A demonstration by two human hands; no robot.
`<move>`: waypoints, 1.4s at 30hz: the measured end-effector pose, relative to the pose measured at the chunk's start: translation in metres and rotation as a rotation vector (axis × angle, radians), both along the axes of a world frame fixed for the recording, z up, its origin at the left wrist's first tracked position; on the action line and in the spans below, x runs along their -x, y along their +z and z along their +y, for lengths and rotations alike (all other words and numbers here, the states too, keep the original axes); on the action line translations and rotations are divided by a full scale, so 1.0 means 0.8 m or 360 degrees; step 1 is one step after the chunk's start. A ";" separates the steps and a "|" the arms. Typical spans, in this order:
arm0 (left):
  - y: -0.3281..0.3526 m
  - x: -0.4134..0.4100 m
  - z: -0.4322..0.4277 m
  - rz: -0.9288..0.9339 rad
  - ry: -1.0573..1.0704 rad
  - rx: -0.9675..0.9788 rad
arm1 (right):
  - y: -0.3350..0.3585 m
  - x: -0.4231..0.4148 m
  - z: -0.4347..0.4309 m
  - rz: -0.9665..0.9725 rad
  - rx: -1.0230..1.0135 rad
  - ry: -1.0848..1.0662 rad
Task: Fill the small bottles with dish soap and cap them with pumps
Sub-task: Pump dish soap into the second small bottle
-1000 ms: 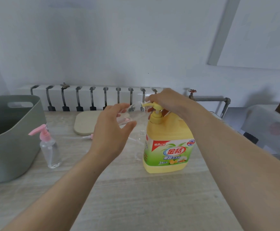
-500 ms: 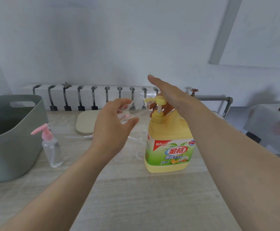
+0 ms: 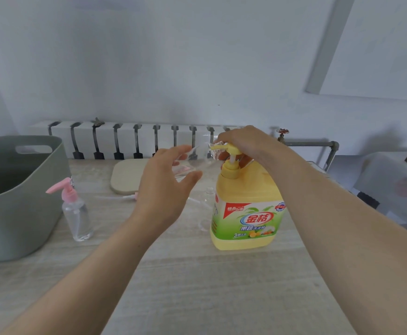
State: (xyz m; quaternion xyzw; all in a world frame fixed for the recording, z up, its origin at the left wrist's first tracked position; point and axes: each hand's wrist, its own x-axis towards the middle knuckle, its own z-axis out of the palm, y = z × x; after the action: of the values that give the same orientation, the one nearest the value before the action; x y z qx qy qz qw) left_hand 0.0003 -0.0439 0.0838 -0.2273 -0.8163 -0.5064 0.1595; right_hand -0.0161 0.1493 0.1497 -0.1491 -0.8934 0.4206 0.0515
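Three small clear bottles show: the held bottle [image 3: 195, 162] lies tilted in the left hand [image 3: 166, 189], gripped between curled fingers and thumb, its mouth up at the spout of the yellow pump head [image 3: 232, 149]; the capped bottle [image 3: 78, 218] stands with a pink pump [image 3: 63, 189] beside the grey-green tub [image 3: 28, 213]; the uncapped bottle [image 3: 209, 192] stands just left of the one dish soap jug [image 3: 246, 213], faint and half hidden. The right hand [image 3: 243, 141] curls over the pump head from above. One loose pump [image 3: 125, 197] lies on the table [image 3: 197, 286], partly hidden by the left hand.
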 end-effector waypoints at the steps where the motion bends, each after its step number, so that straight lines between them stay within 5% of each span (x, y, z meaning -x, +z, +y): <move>1: -0.001 0.000 0.000 -0.0001 -0.0002 0.0007 | -0.001 0.002 -0.001 -0.0007 -0.0025 -0.0027; 17: -0.004 -0.001 0.000 -0.0015 -0.0004 0.0026 | -0.008 -0.002 -0.003 0.0013 -0.0160 -0.0084; 24: 0.002 -0.002 0.000 0.0004 0.0004 -0.0005 | 0.002 -0.012 -0.003 0.0110 0.0138 0.0047; 42: 0.003 -0.002 -0.001 0.0007 -0.0008 -0.0016 | 0.004 -0.011 -0.003 0.0075 0.0155 0.0111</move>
State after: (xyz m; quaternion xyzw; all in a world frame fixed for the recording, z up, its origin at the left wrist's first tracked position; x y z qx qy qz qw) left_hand 0.0019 -0.0443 0.0866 -0.2296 -0.8128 -0.5105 0.1612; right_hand -0.0076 0.1468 0.1532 -0.1101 -0.8750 0.4686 0.0505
